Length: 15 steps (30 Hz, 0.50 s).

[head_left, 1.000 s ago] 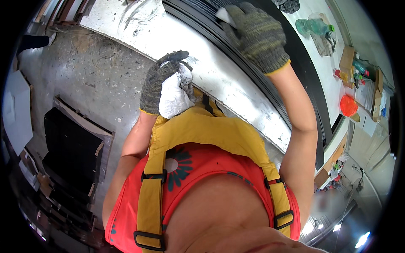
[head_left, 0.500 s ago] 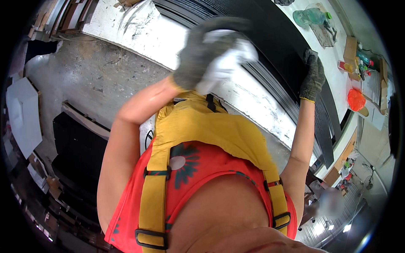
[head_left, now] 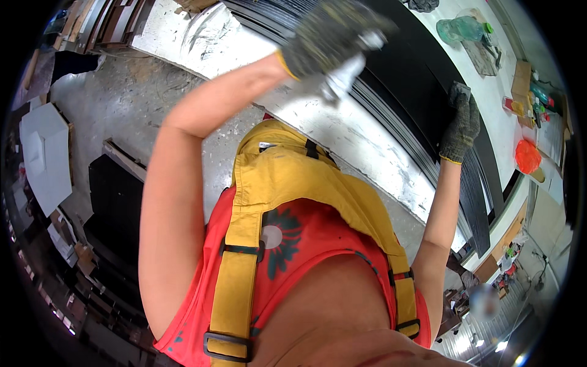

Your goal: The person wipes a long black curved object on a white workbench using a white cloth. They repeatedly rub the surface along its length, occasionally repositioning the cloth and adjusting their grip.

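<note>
My left hand (head_left: 330, 40), in a dark grey knit glove with yellow trim, is closed around a white cloth (head_left: 344, 78). The cloth hangs from it above the near edge of a stack of long black boards (head_left: 408, 79), slightly smeared by motion. Toward the right end of the stack, my right hand (head_left: 461, 129) wears a matching glove and rests on the top board. At its fingertips is a small greyish pad-like piece (head_left: 458, 92); the fingers are closed on it. Beneath the boards lies a white worktable (head_left: 333, 131) marked with black smears.
Beyond the boards stand a green plastic bottle (head_left: 460, 29), a red-orange bag (head_left: 527, 156) and a cardboard box (head_left: 521, 82). To my left are a black padded-looking block (head_left: 115, 192) and a white panel (head_left: 46, 159). Another person's leg (head_left: 72, 63) shows at the upper left.
My left hand has swung up and to the right over the boards with the white cloth. My right hand stays at about the same spot on the board, while the whole view has shifted slightly.
</note>
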Each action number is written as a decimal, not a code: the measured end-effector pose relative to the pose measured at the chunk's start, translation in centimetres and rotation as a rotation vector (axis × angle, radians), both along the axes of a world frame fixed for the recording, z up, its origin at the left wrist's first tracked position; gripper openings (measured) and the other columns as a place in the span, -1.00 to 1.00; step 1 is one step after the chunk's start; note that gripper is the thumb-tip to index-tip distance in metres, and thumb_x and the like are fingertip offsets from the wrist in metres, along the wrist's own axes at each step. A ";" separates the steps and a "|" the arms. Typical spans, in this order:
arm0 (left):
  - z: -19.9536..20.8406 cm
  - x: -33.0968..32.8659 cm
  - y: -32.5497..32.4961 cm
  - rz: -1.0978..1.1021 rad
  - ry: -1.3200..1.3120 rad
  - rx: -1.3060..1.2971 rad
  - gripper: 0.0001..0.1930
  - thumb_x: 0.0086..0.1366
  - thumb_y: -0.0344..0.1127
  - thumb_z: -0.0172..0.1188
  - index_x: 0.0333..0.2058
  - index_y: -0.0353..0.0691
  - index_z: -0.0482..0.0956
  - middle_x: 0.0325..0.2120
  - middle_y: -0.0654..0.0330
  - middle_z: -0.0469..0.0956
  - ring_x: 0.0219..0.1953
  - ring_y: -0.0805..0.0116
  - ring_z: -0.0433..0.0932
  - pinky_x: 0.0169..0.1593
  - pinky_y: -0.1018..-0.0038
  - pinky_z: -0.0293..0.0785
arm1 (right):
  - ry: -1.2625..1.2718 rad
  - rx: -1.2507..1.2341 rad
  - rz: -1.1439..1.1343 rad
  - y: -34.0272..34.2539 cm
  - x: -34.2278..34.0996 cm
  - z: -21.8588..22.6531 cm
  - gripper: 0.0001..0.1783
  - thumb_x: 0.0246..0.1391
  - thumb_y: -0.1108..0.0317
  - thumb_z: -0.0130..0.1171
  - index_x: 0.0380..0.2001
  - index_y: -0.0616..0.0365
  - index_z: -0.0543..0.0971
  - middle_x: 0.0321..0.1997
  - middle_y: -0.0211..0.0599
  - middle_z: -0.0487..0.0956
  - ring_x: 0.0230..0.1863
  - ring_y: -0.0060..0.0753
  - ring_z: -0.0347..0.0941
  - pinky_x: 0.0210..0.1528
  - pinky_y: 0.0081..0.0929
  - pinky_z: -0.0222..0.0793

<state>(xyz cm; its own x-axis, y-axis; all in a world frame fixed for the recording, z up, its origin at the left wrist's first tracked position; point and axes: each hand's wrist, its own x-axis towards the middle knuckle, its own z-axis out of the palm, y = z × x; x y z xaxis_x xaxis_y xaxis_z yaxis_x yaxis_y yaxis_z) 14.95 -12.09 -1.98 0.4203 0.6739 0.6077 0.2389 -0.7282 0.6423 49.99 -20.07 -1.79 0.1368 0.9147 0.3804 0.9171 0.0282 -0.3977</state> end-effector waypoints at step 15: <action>-0.4 1.0 1.1 0.101 0.016 0.220 -0.59 0.26 0.01 0.18 0.03 0.01 0.57 -0.20 0.15 0.64 -0.15 0.20 0.60 -0.02 0.22 0.52 | 0.539 -0.049 0.017 0.7 -1.3 1.1 -0.52 0.29 0.12 0.11 0.05 0.33 0.58 0.00 -0.07 0.64 0.01 -0.27 0.57 0.12 -0.37 0.42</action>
<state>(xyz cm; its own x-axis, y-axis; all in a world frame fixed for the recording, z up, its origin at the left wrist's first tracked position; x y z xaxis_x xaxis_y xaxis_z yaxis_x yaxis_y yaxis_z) 15.97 -10.94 -2.42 0.3680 0.5654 0.7382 0.3268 -0.8219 0.4666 48.68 -19.37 -0.69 0.2859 0.9334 0.2168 0.5825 0.0104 -0.8128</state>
